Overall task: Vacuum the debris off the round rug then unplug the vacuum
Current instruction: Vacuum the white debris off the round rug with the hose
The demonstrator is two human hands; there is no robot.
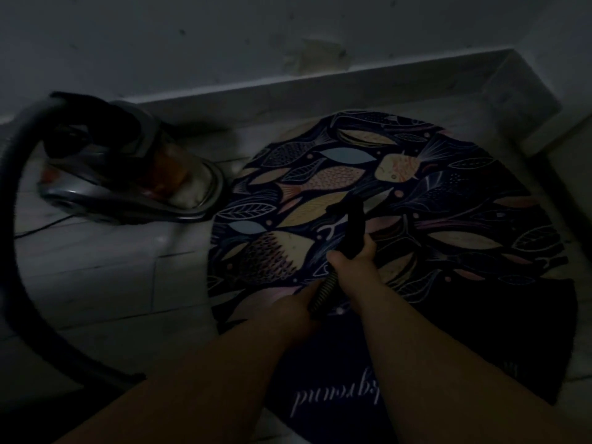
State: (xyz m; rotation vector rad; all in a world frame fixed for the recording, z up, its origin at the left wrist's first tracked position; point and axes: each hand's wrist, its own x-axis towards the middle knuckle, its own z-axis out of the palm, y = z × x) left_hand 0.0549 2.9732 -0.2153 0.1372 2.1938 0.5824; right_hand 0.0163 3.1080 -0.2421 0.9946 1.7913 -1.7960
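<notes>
Suction end first: the nozzle (347, 213) points away from me, its long axis running from my hands toward the far wall, with the tip over the middle of the round rug (448, 193). Whether it touches the pile I can't tell. My right hand (354, 256) is nearer the tip, fingers wrapped round the black grip. My left hand (306, 294) sits just behind it at the ribbed hose (323, 288), but I cannot tell whether its fingers are closed round it. The rug lies flat on the tiled floor (96, 283), dark with pale fish and leaves, and in this dim light I can't make out any debris. The vacuum (128, 174) stands just off the rug's left edge.
</notes>
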